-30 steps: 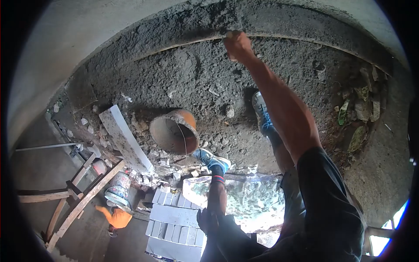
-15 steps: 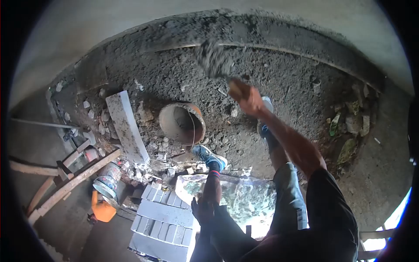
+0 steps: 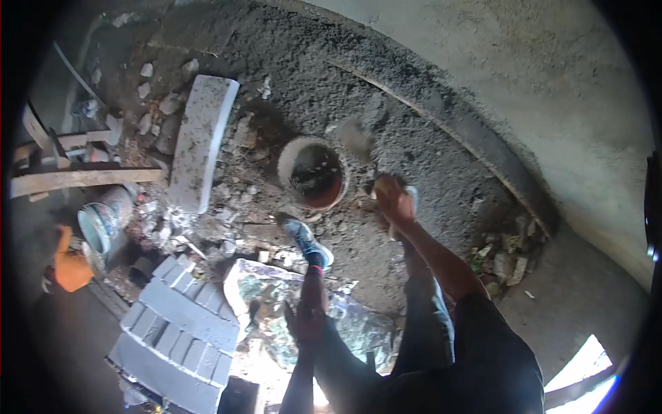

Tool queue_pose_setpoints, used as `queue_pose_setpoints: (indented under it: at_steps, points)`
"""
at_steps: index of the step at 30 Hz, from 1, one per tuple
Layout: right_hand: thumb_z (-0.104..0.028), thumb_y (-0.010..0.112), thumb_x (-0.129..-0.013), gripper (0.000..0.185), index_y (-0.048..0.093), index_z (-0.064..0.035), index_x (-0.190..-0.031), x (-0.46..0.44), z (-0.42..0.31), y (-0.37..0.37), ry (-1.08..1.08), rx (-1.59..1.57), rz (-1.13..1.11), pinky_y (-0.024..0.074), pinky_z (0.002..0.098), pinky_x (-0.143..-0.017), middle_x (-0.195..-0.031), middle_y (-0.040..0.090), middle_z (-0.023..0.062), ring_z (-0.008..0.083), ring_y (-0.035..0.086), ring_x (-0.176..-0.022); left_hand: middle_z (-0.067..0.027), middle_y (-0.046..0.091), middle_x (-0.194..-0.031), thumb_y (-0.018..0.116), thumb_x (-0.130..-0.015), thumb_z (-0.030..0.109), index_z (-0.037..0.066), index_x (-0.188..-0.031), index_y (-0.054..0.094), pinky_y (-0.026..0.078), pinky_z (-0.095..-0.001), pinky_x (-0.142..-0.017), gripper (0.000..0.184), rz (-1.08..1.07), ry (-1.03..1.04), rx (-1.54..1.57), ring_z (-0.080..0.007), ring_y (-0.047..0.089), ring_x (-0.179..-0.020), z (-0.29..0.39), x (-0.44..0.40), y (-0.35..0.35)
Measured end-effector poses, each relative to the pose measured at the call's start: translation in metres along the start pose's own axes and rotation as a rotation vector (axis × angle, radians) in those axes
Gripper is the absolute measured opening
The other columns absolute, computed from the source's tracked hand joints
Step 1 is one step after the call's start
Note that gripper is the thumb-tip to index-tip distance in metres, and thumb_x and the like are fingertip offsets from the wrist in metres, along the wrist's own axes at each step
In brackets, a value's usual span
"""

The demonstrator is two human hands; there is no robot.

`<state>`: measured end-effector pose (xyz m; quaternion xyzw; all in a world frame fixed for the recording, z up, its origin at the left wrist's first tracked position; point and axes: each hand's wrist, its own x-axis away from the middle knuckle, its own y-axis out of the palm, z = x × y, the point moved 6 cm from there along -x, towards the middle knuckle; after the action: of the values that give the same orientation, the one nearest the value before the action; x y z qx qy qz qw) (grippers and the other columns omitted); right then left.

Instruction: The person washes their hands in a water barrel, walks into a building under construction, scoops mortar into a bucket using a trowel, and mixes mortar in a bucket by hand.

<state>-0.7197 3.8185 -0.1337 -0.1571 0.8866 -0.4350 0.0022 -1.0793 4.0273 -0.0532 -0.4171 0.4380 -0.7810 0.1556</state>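
My right hand (image 3: 395, 201) is closed around the handle of a trowel (image 3: 356, 139). Its blade is blurred by motion and lies just right of the bucket's rim. The round bucket (image 3: 324, 199) stands on the rubble, its mouth facing me; dark grey material with pale specks shows inside. Grey wet mortar (image 3: 296, 62) covers the ground beyond it. Nearer to me, my left hand (image 3: 304, 323) holds nothing, its fingers apart, in front of my left leg.
A long mortar-flecked pale block (image 3: 196, 141) lies left of the bucket. Stacked grey blocks (image 3: 179, 324), a paint-stained bucket (image 3: 103, 221), an orange object (image 3: 72, 270) and wooden planks (image 3: 83, 181) are on the left. Stone rubble (image 3: 507, 259) lies right, below a curved wall (image 3: 538, 76).
My right hand has brought the trowel down and back from the far mortar to beside the bucket. The bucket now faces me more directly. The whole view has turned and shifted.
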Motion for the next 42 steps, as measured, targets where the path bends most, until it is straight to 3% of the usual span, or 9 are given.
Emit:
queue_pose_setpoints:
  at_steps: [6,9,13,26,32,35,37,39,42]
  points:
    - [-0.029,0.056,-0.088,0.024,0.060,-0.0053,-0.092,-0.068,0.171,-0.075,0.784,-0.339,0.214,0.0430,0.0363,-0.041,-0.060,0.057,0.0078,0.0177,0.056,-0.045,-0.0255,0.040,-0.134,0.058,-0.077,0.042,0.001,-0.116,0.055,0.032,-0.0480,-0.102,0.056,-0.047,-0.080,0.119,-0.0424,0.034,-0.126,0.003,0.011,-0.016]
    - [-0.028,0.057,-0.087,0.026,0.056,-0.0033,-0.079,-0.110,0.293,-0.077,0.520,-0.023,0.025,0.0409,0.0411,-0.044,-0.060,0.054,0.0103,0.0213,0.052,-0.047,-0.0250,0.034,-0.139,0.058,-0.077,0.037,0.000,-0.118,0.054,0.032,-0.0464,-0.102,0.056,-0.076,-0.077,0.131,-0.0409,0.035,-0.127,-0.027,0.025,0.004]
    - [-0.012,0.056,-0.083,0.007,0.055,-0.0045,-0.083,-0.151,0.249,-0.040,-0.162,1.018,-0.253,0.0458,0.0379,-0.050,-0.066,0.057,0.0116,0.0261,0.058,-0.059,-0.0234,0.033,-0.141,0.057,-0.077,0.030,-0.001,-0.120,0.053,0.032,-0.0460,-0.103,0.053,0.380,0.785,-0.711,-0.0394,0.035,-0.127,0.012,0.045,0.008]
    - [-0.028,0.051,-0.091,0.036,0.056,-0.0031,-0.066,-0.180,0.227,-0.006,1.025,-0.756,0.053,0.0360,0.0337,-0.042,-0.053,0.051,0.0078,0.0154,0.045,-0.044,-0.0275,0.053,-0.113,0.052,-0.084,0.019,0.002,-0.102,0.055,0.041,-0.0575,-0.091,0.025,0.178,-0.055,0.071,-0.0476,0.048,-0.111,0.023,0.045,-0.006]
    - [-0.024,0.054,-0.088,0.031,0.054,-0.0025,-0.066,-0.230,0.242,-0.009,0.819,-0.508,-0.044,0.0379,0.0331,-0.046,-0.053,0.050,0.0078,0.0145,0.047,-0.047,-0.0246,0.034,-0.140,0.053,-0.082,0.031,-0.001,-0.120,0.052,0.028,-0.0487,-0.104,0.049,0.026,-0.169,0.057,-0.0404,0.034,-0.127,0.018,0.042,0.003]
    - [-0.027,0.052,-0.089,0.031,0.055,-0.0041,-0.068,-0.238,0.277,0.013,0.439,-0.487,-0.119,0.0390,0.0316,-0.048,-0.054,0.050,0.0065,0.0133,0.047,-0.048,-0.0244,0.034,-0.140,0.054,-0.082,0.030,-0.002,-0.120,0.051,0.029,-0.0490,-0.103,0.050,0.284,0.672,-0.384,-0.0404,0.034,-0.127,0.069,0.044,0.003]
    - [-0.029,0.051,-0.090,0.030,0.055,-0.0052,-0.072,-0.228,0.275,0.012,0.136,-0.188,-0.052,0.0400,0.0306,-0.048,-0.056,0.050,0.0050,0.0124,0.047,-0.048,-0.0243,0.034,-0.139,0.054,-0.082,0.031,-0.003,-0.120,0.051,0.029,-0.0494,-0.103,0.051,0.012,-0.168,0.081,-0.0406,0.034,-0.126,0.039,0.042,0.009]
    - [-0.033,0.053,-0.090,0.029,0.056,-0.0049,-0.084,-0.201,0.245,0.008,0.710,-0.597,-0.033,0.0408,0.0280,-0.045,-0.061,0.054,0.0028,0.0115,0.048,-0.045,-0.0262,0.037,-0.136,0.055,-0.083,0.034,-0.001,-0.121,0.051,0.029,-0.0492,-0.103,0.052,0.031,-0.164,0.043,-0.0409,0.033,-0.127,0.033,0.050,0.016]
    - [-0.036,0.056,-0.089,0.033,0.059,-0.0038,-0.099,-0.164,0.224,-0.005,0.500,-0.819,0.087,0.0410,0.0264,-0.040,-0.060,0.054,0.0012,0.0102,0.050,-0.044,-0.0247,0.034,-0.139,0.053,-0.083,0.034,-0.003,-0.118,0.053,0.029,-0.0496,-0.103,0.051,0.050,-0.123,-0.003,-0.0416,0.034,-0.126,0.037,0.052,0.014]
